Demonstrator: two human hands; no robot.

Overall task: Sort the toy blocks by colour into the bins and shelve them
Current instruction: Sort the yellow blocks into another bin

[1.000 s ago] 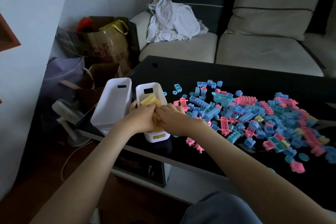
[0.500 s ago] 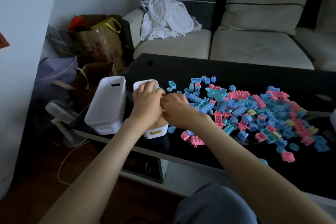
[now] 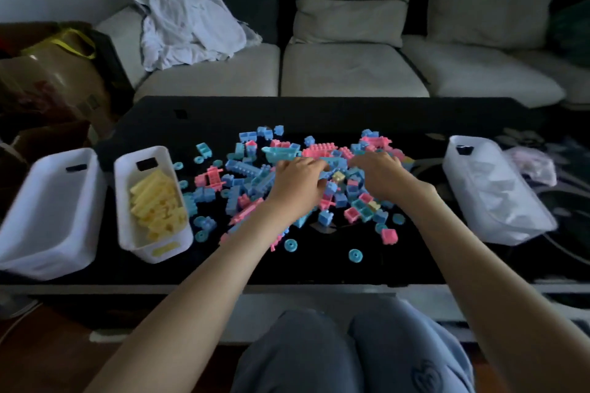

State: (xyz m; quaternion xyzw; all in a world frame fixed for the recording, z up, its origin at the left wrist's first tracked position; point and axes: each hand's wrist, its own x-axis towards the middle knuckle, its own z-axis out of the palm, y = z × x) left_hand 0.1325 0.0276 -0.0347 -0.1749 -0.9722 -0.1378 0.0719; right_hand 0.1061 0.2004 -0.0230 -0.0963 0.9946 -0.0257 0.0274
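A pile of blue, pink and a few yellow toy blocks (image 3: pixel 249 169) is spread over the middle of the black table (image 3: pixel 319 112). My left hand (image 3: pixel 297 185) and my right hand (image 3: pixel 381 175) both lie on the pile, close together, with a yellow block (image 3: pixel 338 175) between them. The left fingers curl down into the blocks, and what they hold is hidden. The right fingers reach left across the blocks. At the left, a white bin (image 3: pixel 140 155) holds yellow blocks (image 3: pixel 156 204). Beside it stands an empty white bin (image 3: pixel 64 158).
A third white bin (image 3: pixel 459 166) with crumpled clear plastic inside lies at the table's right end. Loose blue rings (image 3: pixel 355 255) sit near the front edge. A sofa with a white cloth (image 3: pixel 188 25) is behind the table, and bags (image 3: pixel 54 73) stand at the left.
Both hands left the bin of yellow blocks and moved right onto the pile. The camera swung right, bringing the right-hand bin into view.
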